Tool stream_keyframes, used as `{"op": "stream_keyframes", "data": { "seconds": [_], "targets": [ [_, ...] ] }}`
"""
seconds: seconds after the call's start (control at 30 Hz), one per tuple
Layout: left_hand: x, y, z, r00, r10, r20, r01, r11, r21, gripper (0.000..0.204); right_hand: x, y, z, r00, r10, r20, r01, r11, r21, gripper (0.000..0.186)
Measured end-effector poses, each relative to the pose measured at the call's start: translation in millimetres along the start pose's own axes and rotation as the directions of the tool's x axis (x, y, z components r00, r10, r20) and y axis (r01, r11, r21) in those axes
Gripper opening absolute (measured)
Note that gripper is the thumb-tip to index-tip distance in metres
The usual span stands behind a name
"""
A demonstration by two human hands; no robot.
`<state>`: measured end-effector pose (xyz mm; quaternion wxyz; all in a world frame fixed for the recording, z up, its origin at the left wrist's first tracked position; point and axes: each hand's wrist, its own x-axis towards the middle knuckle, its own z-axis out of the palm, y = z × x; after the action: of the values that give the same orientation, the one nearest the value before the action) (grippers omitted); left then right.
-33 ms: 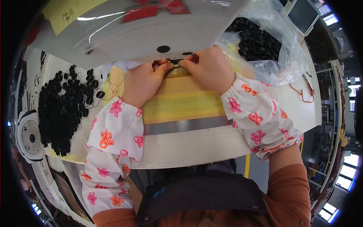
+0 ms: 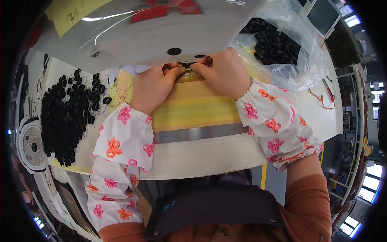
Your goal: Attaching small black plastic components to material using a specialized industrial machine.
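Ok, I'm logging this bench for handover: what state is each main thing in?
Left grip: pinched, contents unclear
Right grip: pinched, contents unclear
Left-side black rings: loosely heaped
Clear bag: crumpled, black pieces piled inside
Fan: on or off unclear
Sleeve covers: worn, wrinkled
Yellow paper: stuck on machine housing

Sleeve covers (image 2: 121,159): white, patterned with pink and orange flowers. Machine housing (image 2: 133,46): pale grey, bearing red shapes. Taped work plate (image 2: 193,111): we see yellow and tan bands. Small loops (image 2: 60,121): black. Fan (image 2: 32,147): white with dark hub. Shirt (image 2: 308,197): rust-brown. Apron (image 2: 213,205): near-black, blue mark.
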<state>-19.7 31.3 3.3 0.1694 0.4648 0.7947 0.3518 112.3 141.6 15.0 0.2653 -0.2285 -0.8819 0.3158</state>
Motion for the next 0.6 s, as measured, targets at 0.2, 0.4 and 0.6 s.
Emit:
{"op": "stream_keyframes", "data": {
  "seconds": [0.2,0.4,0.6],
  "targets": [
    [-2,-2,1,0.999,-0.051,0.004,0.051,0.999,0.006,0.028,-2,2,2,1.0,0.022,-0.003,-0.022,0.999,0.042,0.015],
    [1,-3,6,0.997,-0.079,-0.01,0.078,0.996,-0.038,0.03,-3,13,4,1.0,0.004,-0.008,-0.004,0.998,0.061,0.017],
    [1,9,-7,0.999,-0.046,0.006,0.046,0.999,0.006,0.031,-3,10,3,0.997,-0.056,-0.06,0.059,0.997,0.051,0.016]
  ]
}}
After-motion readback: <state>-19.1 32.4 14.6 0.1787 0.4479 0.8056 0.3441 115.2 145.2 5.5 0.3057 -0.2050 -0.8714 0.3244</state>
